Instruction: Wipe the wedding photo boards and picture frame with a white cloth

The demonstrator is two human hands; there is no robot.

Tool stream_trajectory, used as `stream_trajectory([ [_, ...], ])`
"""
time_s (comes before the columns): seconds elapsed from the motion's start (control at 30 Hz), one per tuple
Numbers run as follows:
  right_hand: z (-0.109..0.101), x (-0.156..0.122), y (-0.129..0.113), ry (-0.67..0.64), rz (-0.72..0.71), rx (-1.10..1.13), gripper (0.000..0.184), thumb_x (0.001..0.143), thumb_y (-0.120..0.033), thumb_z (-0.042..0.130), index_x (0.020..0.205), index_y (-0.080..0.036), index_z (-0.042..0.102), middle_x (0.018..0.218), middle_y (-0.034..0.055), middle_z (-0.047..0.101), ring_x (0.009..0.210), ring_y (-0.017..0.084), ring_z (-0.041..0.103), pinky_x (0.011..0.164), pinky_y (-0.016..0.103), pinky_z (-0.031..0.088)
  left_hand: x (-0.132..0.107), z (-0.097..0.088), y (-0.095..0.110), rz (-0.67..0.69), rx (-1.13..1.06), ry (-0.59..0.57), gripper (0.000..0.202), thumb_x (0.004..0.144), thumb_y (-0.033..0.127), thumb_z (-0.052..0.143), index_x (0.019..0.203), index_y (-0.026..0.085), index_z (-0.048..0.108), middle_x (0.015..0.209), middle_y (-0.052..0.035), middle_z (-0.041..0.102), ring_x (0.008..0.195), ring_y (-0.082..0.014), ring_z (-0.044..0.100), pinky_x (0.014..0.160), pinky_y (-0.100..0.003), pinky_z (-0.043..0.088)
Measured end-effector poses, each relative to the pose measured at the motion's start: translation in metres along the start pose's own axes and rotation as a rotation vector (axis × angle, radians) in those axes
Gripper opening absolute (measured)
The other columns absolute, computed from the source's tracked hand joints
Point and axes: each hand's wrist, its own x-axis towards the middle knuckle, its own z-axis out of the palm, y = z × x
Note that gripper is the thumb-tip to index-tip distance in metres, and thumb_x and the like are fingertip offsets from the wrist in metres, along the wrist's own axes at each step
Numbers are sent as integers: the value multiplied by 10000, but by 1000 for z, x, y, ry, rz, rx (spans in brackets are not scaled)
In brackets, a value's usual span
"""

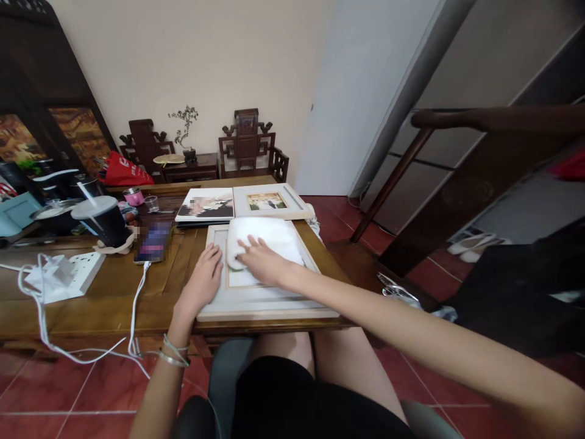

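My right hand (260,259) lies flat, fingers spread, pressing a white cloth (269,235) on the glass of the frame (256,299) at the near desk (114,292) edge. My left hand (203,280) rests open on the frame's left border, grasping nothing. The frame overhangs the edge slightly, so I judge a hard push could slide it off. The cup (103,219) and phone (153,241) sit nearby. Red bag (121,171) lettering is unreadable.

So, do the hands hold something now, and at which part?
Nothing is lifted. The right hand presses flat on the white folded cloth lying on the white picture frame. The left hand rests on the frame's left edge.
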Motion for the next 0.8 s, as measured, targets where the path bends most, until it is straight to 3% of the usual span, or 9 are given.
stream_trajectory([
  [0.07, -13, -23, -11, -80, -75, 33, 475, 787, 38, 426, 1216, -94, 581, 1401, 226, 432, 1286, 374, 393, 990, 500, 376, 0, 0, 0, -2, 7, -1, 434, 928, 218, 363, 1299, 49, 513, 1409, -189, 474, 1386, -252, 335, 1146, -447, 278],
  [0.17, -38, -55, -19, -238, -185, 149, 421, 774, 28, 428, 1118, -116, 622, 1137, 180, 608, 1098, 298, 565, 861, 378, 463, 0, 0, 1, -3, 6, -6, 434, 927, 212, 362, 1298, 45, 512, 1414, -189, 468, 1388, -252, 332, 1149, -443, 272],
  [0.23, -50, -67, -17, -313, -226, 230, 405, 769, 2, 447, 1095, -151, 634, 993, 132, 638, 968, 261, 619, 767, 326, 480, 0, 0, 1, -3, 2, -4, 430, 924, 211, 366, 1289, 42, 520, 1412, -192, 470, 1387, -253, 333, 1150, -442, 269],
  [0.3, -53, -70, -14, -322, -235, 291, 423, 765, -13, 458, 1115, -176, 631, 971, 116, 640, 946, 253, 626, 739, 313, 479, 0, 1, 0, -1, 0, -1, 429, 922, 213, 367, 1286, 46, 522, 1410, -194, 471, 1387, -254, 334, 1148, -448, 273],
  [0.37, -43, -62, -10, -280, -219, 313, 470, 757, 15, 440, 1154, -165, 616, 1030, 133, 643, 1059, 267, 597, 793, 323, 477, 0, 2, -1, 5, -2, 0, 429, 929, 221, 353, 1289, 60, 520, 1414, -186, 469, 1388, -249, 332, 1147, -450, 274],
  [0.43, -26, -45, -5, -172, -173, 266, 536, 735, 64, 417, 1211, -124, 579, 1213, 183, 588, 1245, 295, 475, 907, 370, 447, 0, 3, -2, 7, -11, -3, 436, 941, 232, 323, 1287, 55, 520, 1416, -186, 466, 1392, -244, 324, 1152, -441, 266],
  [0.57, 3, 4, 5, 53, -29, 94, 553, 762, 79, 407, 1282, -70, 520, 1502, 226, 291, 1398, 350, 219, 1060, 509, 306, -1, 0, 1, -3, -77, 12, 464, 967, 285, 279, 1337, 73, 464, 1442, -170, 439, 1394, -219, 323, 1160, -418, 247],
  [0.7, 7, 40, 5, 103, 65, 0, 458, 850, 8, 410, 1278, -84, 544, 1517, 228, 252, 1398, 383, 202, 1070, 591, 253, -2, -8, 10, -21, -190, 78, 525, 981, 383, 280, 1453, 154, 282, 1527, -115, 314, 1406, -182, 297, 1167, -376, 227],
  [0.8, 2, 35, -11, 55, 7, -28, 429, 879, -23, 402, 1275, -82, 558, 1500, 233, 287, 1381, 406, 234, 1055, 607, 276, -3, -11, 16, -59, -228, 92, 559, 981, 427, 265, 1461, 141, 269, 1528, -112, 312, 1406, -185, 298, 1166, -366, 225],
])
